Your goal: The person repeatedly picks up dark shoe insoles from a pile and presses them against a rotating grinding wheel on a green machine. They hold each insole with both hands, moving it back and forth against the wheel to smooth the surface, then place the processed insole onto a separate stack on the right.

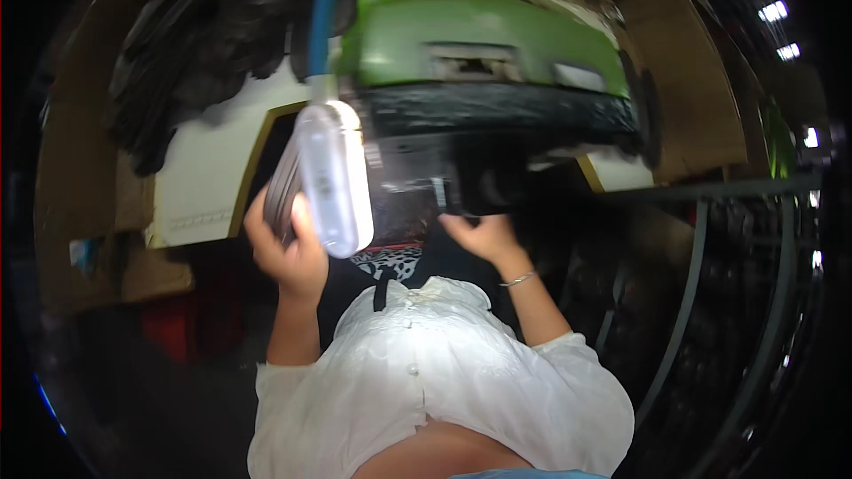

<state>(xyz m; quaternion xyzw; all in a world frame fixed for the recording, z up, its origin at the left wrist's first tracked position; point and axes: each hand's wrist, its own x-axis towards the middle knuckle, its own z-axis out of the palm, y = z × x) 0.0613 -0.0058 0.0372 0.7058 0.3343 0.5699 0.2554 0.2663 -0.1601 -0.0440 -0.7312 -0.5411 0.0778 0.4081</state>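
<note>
A green machine (488,35) with a dark front edge stands in front of me. In my left hand (293,253) is a stack of thin grey-brown layered pieces (283,191), held between thumb and fingers. Partly covering that stack is a lit white lamp (330,182) on a blue neck (330,9). My right hand (486,238), with a bracelet at the wrist, is by the machine's dark lower part (488,173). Its thumb points left; the other fingers blur into the dark, so whether it holds anything cannot be made out.
A pile of dark pieces (200,44) lies at the far left, beside a pale tabletop (209,168). Cardboard (683,62) walls the far right. A grey metal rack (692,293) stands at my right, and something red (177,324) is low on the left.
</note>
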